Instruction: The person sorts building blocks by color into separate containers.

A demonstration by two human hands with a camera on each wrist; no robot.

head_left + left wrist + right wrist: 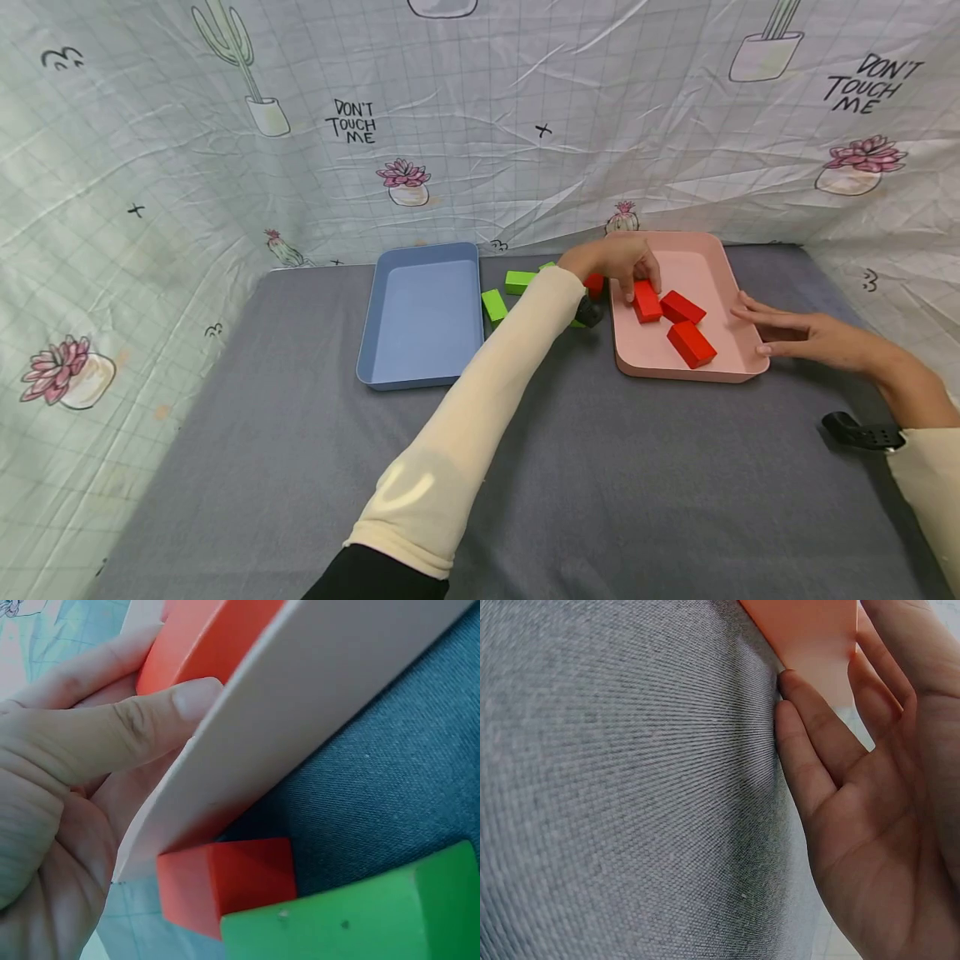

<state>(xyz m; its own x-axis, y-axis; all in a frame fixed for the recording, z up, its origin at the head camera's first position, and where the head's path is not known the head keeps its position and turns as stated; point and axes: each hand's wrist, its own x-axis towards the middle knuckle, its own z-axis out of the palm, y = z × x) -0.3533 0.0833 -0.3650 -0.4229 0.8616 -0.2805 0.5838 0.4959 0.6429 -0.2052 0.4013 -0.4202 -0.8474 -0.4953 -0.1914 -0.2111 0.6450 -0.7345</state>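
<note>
My left hand (621, 257) reaches over the left side of the pink tray (641, 358) and pinches a red block (647, 304) between thumb and fingers. In the left wrist view its thumb lies along this red block (195, 641), just inside the tray wall (247, 727). Two more red blocks, one nearer the back (683, 307) and one nearer the front (692, 345), lie in the tray. With fingers extended, my right hand (825, 337) touches the tray's right wall, its fingertips at the side in the right wrist view.
Between the trays lie several green blocks (517, 282), partly hidden by my left sleeve. Another red block (225, 881) stands outside the pink tray beside a green block (360, 915). A blue tray (423, 317) lies to the left. Patterned cloth (465, 117) hangs behind the grey table.
</note>
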